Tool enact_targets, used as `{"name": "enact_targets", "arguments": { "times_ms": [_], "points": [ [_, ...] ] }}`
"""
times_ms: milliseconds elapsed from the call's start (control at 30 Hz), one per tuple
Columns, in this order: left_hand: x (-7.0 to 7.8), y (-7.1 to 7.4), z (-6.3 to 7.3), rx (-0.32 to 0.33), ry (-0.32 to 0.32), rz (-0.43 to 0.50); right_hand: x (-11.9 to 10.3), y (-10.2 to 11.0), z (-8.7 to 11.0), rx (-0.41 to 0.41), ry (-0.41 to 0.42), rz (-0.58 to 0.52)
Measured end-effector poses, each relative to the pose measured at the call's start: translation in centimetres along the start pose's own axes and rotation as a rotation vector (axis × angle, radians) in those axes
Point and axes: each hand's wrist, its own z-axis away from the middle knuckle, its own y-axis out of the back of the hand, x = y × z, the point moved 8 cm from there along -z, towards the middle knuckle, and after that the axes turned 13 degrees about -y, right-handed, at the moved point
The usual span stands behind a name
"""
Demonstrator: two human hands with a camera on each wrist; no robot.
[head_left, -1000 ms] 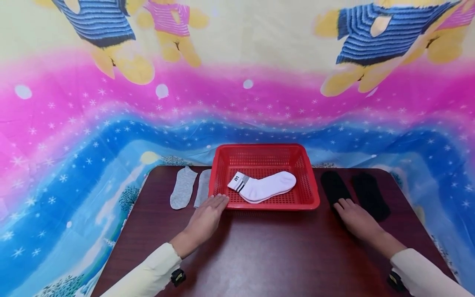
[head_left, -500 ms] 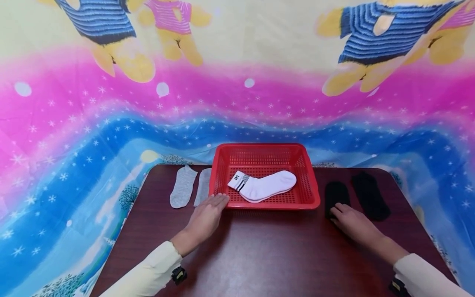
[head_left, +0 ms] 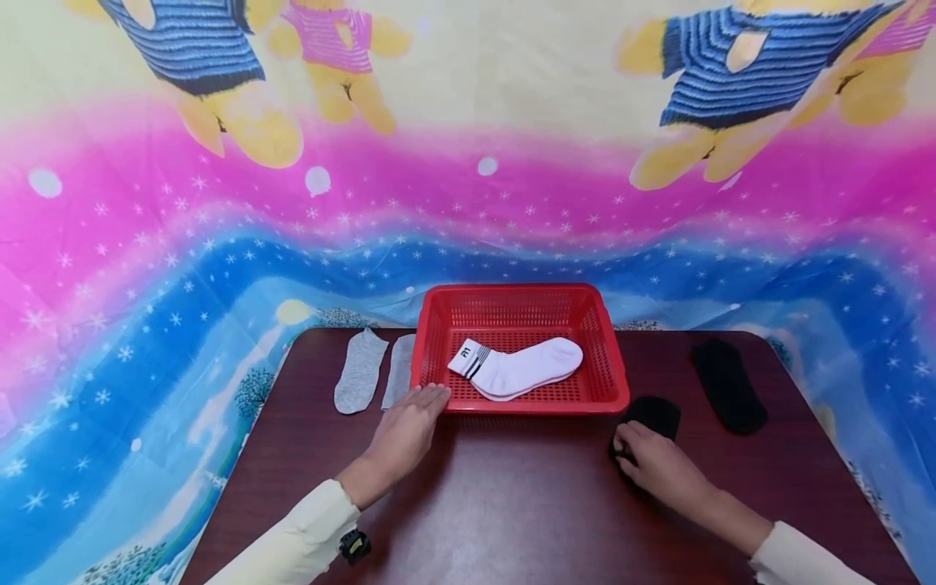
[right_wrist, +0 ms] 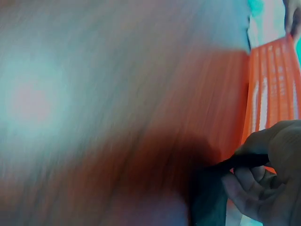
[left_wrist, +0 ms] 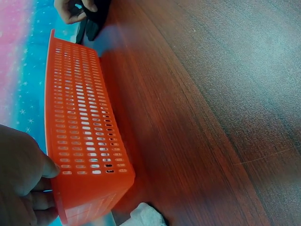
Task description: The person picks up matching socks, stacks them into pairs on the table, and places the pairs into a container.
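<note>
Left to right along the counter (head_left: 504, 508): a light gray sock (head_left: 361, 371) is lying flat toward the far left, and a second gray sock (head_left: 398, 367) is lying just to its right, partly hidden beside the basket.

We are seeing the left hand (head_left: 400, 435) resting at the near left corner of the red basket (head_left: 530, 406), its fingers lying nearly straight and close together on the rim. We are judging this as steadying. A white pair of socks (head_left: 528, 368) is lying on the basket floor, striped cuffs pointing left.

Right of center, the right hand (head_left: 661, 470) is pinching a black sock (head_left: 656, 414) between thumb and fingers, outside the basket and just beside its near right corner. We cannot tell whether the sock is touching the counter; the right wrist view is blurring. Another black sock (head_left: 730, 386) is lying farther right, well apart from the basket.

Step in hand, as we are reading it: handling one black sock while bracing the basket. In our judgement, the next move is calling for a firm pinch, clearance from the rim corner, and light pressure on the left so that the basket is not sliding.
</note>
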Motion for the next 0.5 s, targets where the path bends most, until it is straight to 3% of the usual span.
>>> {"name": "enact_targets", "arguments": {
  "times_ms": [500],
  "points": [
    [0.1, 0.1, -0.1, -0.017, 0.026, 0.007, -6.7, -2.7, 0.5, 0.025, 0.008, -0.110]
  ]
}}
